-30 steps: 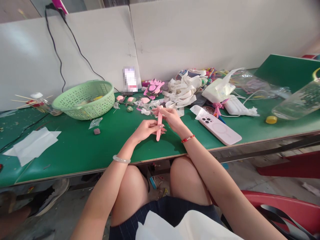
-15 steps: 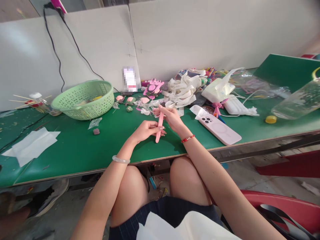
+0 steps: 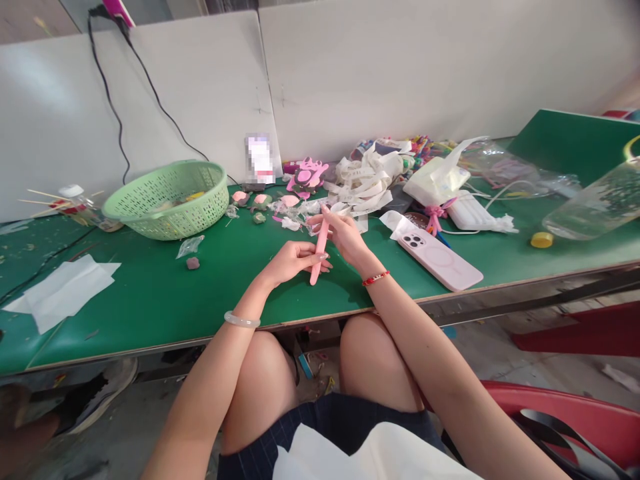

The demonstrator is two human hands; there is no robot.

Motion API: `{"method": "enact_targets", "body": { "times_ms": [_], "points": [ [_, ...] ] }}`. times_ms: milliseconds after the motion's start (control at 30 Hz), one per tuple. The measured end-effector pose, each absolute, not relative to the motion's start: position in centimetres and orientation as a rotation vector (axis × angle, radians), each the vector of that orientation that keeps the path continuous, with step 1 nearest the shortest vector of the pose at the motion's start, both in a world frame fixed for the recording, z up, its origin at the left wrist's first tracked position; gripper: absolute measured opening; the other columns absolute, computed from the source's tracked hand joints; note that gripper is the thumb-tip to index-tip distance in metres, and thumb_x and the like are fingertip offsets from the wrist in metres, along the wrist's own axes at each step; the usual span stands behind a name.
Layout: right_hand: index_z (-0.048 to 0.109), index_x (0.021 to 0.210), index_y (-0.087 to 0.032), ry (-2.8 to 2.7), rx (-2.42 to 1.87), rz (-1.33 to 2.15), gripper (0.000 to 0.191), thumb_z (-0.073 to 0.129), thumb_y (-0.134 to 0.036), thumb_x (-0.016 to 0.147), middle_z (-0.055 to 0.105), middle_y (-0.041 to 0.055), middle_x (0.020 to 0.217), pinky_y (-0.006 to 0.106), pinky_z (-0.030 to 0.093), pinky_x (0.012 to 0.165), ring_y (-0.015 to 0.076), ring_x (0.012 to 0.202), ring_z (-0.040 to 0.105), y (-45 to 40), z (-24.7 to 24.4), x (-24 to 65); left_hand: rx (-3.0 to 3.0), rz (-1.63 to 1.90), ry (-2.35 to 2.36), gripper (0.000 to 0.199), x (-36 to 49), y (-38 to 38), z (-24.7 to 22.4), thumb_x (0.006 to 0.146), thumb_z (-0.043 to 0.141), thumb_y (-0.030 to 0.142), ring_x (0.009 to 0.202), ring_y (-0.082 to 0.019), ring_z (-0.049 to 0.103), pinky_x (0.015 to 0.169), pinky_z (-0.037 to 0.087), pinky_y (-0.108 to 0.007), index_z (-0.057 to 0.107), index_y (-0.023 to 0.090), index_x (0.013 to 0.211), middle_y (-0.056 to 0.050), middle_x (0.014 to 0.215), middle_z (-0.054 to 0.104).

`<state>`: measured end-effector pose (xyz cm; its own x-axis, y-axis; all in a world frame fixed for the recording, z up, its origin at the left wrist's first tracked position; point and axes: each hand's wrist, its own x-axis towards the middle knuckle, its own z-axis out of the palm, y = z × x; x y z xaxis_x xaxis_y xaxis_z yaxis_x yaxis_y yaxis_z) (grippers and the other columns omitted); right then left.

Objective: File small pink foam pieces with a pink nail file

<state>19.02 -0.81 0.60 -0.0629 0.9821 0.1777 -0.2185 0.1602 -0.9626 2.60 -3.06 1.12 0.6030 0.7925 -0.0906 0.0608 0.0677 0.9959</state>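
Over the green table (image 3: 165,293), both hands, left (image 3: 293,261) and right (image 3: 344,237), pinch a slanted pink strip (image 3: 319,253).

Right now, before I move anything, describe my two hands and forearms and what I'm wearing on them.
Both hands are ungloved and both forearms bare, with no sleeves in view. Above the left hand, a smooth, pale, translucent bangle rings the wrist. Above the right hand is a thin red bracelet with a few whitish bits, too small to make out.
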Motion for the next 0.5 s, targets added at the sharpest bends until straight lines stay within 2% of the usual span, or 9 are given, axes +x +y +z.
{"method": "enact_targets", "body": {
  "times_ms": [133, 267, 500],
  "points": [
    [0.077, 0.075, -0.021, -1.204, -0.888, 1.224, 0.049, 0.061, -0.067, 0.081, 0.074, 0.0068, 0.091, 0.032, 0.049, 0.077, 0.0183, 0.080, 0.060, -0.93, 0.67, 19.00, 1.422, 0.659, 0.790, 0.049, 2.54, -3.02, 1.18, 0.068, 0.083, 0.049, 0.086, -0.028, 0.074, 0.080, 0.060, -0.042, 0.071, 0.009, 0.093, -0.016, 0.092, 0.077],
    [0.078, 0.077, -0.020, -1.266, -0.893, 1.202, 0.044, 0.068, -0.063, 0.078, 0.072, 0.0058, 0.085, 0.032, 0.049, 0.078, 0.0177, 0.080, 0.059, -1.23, 0.86, 18.93, 1.427, 0.693, 0.801, 0.047, 2.48, -2.96, 1.23, 0.068, 0.082, 0.049, 0.087, -0.028, 0.074, 0.082, 0.059, -0.042, 0.071, 0.009, 0.092, -0.016, 0.091, 0.077],
    [0.077, 0.077, -0.019, -1.311, -0.912, 1.207, 0.051, 0.071, -0.069, 0.071, 0.073, 0.0065, 0.084, 0.031, 0.048, 0.072, 0.0199, 0.083, 0.061, -1.10, 0.66, 18.83, 1.425, 0.782, 0.777, 0.049, 2.63, -3.01, 1.17, 0.067, 0.083, 0.051, 0.087, -0.028, 0.074, 0.082, 0.060, -0.043, 0.071, 0.011, 0.093, -0.011, 0.086, 0.077]
  ]
}}
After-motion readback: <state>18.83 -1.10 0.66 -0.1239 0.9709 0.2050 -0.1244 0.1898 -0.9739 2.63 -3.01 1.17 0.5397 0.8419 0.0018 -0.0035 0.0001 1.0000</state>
